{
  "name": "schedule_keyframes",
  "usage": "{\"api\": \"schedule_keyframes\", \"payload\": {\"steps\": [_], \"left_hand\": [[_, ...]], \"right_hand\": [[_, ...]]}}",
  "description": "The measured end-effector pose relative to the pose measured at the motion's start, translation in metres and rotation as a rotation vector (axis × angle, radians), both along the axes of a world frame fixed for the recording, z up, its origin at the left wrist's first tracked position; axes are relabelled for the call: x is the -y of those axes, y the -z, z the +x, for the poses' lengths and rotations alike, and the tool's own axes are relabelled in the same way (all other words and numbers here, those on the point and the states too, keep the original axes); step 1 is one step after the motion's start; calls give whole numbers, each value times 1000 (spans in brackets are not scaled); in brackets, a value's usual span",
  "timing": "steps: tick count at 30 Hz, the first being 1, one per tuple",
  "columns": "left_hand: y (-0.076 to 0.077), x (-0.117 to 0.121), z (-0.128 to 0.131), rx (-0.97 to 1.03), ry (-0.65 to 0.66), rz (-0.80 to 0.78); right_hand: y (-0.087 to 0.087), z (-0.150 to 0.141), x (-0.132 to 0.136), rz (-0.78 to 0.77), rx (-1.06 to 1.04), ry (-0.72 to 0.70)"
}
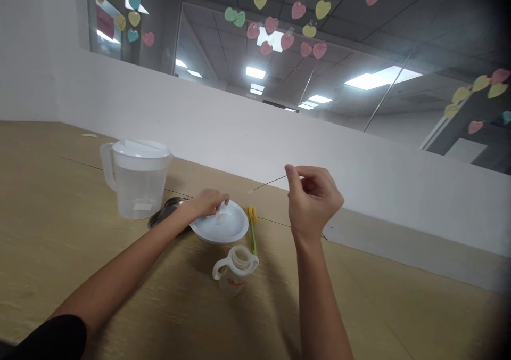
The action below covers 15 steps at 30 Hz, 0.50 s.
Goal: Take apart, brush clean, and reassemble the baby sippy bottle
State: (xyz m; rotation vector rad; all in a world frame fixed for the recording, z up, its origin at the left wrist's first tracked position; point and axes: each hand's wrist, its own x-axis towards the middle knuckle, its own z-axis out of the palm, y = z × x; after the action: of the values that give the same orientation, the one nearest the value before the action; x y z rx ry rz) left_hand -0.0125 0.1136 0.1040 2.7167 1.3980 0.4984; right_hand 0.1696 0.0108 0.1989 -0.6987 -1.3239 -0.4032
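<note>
Fingers of the right hand [313, 205] are pinched together, thumb against forefinger, on a thin dark strand [268, 183], which slants down to the left from the grip and ends free in the air, above the bowl and the yellow flower [250, 214] as seen from the head. Whether the strand is stiff wire or thread cannot be told. The left hand [207, 201] reaches over the rear left part of a shallow white bowl [211, 235], its fingers curled downward; whether their tips meet or grip anything cannot be made out. Inside the bowl, just below these fingers, lies a small pale translucent piece [221, 219]. Behind the left wrist, partly covered by it, a metal dish [159, 217] sits beside the bowl, and a lidded clear pitcher [138, 184] stands upright farther left. The flower lies to the right of the bowl, its green stem [253, 237] running toward a small translucent cup [230, 283] with a white hooked collar [223, 263] and red marking. All these vessels rest on a wood-toned table [159, 307], backed by a white wall [223, 120].
</note>
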Motion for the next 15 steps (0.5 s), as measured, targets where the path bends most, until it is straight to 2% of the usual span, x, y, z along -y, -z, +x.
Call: {"api": "schedule_keyframes", "payload": {"steps": [3,6,10,15], "left_hand": [[4,-1,0,30,58,-139],[10,-4,-1,65,118,-274],[14,-8,-2,149,165,-426],[9,-11,-5,322,173,-499]], "right_hand": [[9,4,-20,-93,34,4],[28,9,-49,-289,47,-12],[54,13,-82,-649,-103,-206],[72,14,-98,-907,-266,-367]]}}
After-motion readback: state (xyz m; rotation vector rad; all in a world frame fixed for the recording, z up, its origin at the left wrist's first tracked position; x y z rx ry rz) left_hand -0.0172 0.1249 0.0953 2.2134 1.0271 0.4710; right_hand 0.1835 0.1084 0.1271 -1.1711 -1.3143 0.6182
